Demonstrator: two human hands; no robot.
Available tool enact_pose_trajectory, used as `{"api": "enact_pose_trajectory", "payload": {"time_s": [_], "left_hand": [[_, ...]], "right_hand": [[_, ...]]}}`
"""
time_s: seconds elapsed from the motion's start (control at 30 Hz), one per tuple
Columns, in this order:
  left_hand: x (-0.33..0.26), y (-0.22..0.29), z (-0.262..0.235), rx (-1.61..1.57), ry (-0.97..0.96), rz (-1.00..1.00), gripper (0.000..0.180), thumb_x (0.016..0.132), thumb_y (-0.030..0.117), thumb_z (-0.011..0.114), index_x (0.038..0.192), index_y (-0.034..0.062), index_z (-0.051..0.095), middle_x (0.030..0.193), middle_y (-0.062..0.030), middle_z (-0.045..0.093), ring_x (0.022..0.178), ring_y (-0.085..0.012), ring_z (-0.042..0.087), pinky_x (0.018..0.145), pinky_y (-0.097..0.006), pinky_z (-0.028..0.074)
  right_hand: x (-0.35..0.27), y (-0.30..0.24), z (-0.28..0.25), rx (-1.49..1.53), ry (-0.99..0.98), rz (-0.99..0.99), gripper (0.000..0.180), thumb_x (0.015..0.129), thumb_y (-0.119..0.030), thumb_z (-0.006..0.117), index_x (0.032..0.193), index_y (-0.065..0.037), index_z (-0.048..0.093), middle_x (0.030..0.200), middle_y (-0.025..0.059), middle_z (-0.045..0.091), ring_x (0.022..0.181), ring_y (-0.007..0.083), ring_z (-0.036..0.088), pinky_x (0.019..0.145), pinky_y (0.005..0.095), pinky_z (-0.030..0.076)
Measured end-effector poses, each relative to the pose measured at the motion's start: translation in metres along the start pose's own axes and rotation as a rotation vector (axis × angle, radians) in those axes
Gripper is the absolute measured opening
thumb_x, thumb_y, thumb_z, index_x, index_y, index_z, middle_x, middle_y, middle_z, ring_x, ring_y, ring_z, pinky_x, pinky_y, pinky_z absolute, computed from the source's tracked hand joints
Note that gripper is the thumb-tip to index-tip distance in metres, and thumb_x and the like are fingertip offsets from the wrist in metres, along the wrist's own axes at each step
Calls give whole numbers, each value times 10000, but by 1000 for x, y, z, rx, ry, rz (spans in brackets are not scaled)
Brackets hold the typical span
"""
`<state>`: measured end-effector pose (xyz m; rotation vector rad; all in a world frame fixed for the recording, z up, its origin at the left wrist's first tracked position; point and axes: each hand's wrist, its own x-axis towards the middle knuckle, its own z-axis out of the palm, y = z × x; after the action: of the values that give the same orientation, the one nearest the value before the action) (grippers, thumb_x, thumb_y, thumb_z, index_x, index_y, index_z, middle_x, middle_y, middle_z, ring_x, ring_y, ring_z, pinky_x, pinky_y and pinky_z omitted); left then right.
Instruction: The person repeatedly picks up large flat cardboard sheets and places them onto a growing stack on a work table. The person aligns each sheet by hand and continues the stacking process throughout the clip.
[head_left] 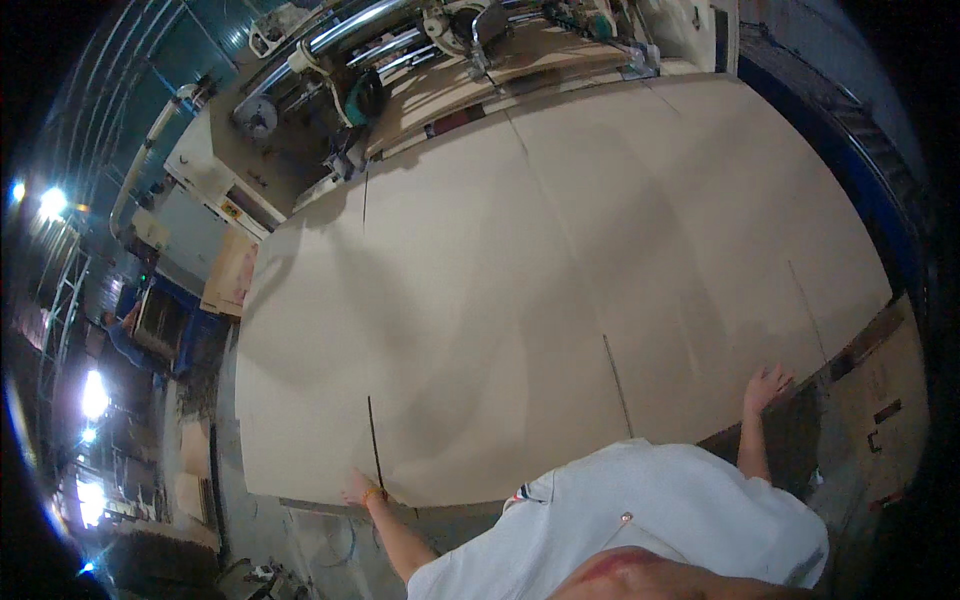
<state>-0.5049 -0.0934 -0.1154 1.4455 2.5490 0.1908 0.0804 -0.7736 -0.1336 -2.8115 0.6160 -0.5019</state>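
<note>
A large flat sheet of brown cardboard [470, 280] spreads out before me, with dark slots cut into its near and far edges. On its near edge, left of the middle and beside one of the slots, my left hand [362, 488] rests with fingers stretched over the board. Further right, my right hand [768, 388] touches the near edge, its fingers spread and lying on the surface. Neither hand is wrapped round anything. Whether the thumbs reach under the edge is hidden.
Beyond the sheet stands a machine with metal rollers [360, 25] and a pale side housing [220, 165]. A blue rail [830, 180] runs along the right. Printed cardboard [880, 410] is at the lower right; more cardboard pieces [230, 272] stand at the left.
</note>
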Motion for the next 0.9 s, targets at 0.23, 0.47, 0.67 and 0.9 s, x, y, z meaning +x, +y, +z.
{"api": "enact_pose_trajectory", "payload": {"time_s": [0.23, 0.47, 0.67, 0.9], "left_hand": [[-13, 19, -5, -518, 94, -253, 937, 821, 606, 544, 1414, -68, 278, 1425, -265, 354, 1348, -375, 325, 1068, -492, 335], [53, -63, -61, -1427, -137, -412, 587, 886, 443, 512, 1279, 9, 470, 1303, -179, 505, 1157, -310, 524, 930, -455, 451], [35, -53, -74, -1683, -482, 4, 525, 928, 397, 506, 1274, 3, 474, 1250, -144, 531, 1110, -281, 531, 900, -428, 461], [30, -32, -149, -1391, -147, 210, 454, 872, 288, 644, 1144, -58, 531, 1077, -199, 589, 878, -279, 612, 714, -411, 531]], "right_hand": [[-22, 23, 12, 312, -29, 9, 580, 907, -286, 584, 1377, -8, 388, 1482, 287, 247, 1391, 424, 198, 1127, 522, 179], [-48, -30, -22, -94, -406, -176, 644, 931, -421, 497, 1419, -30, 343, 1525, 228, 202, 1399, 417, 195, 1134, 501, 196], [-60, -51, -53, -170, -378, -171, 679, 938, -476, 456, 1456, -68, 296, 1534, 220, 182, 1411, 412, 163, 1137, 511, 185], [-57, -68, -47, -87, -386, -245, 643, 938, -454, 480, 1429, -63, 339, 1518, 213, 228, 1415, 391, 161, 1117, 514, 224]]}}
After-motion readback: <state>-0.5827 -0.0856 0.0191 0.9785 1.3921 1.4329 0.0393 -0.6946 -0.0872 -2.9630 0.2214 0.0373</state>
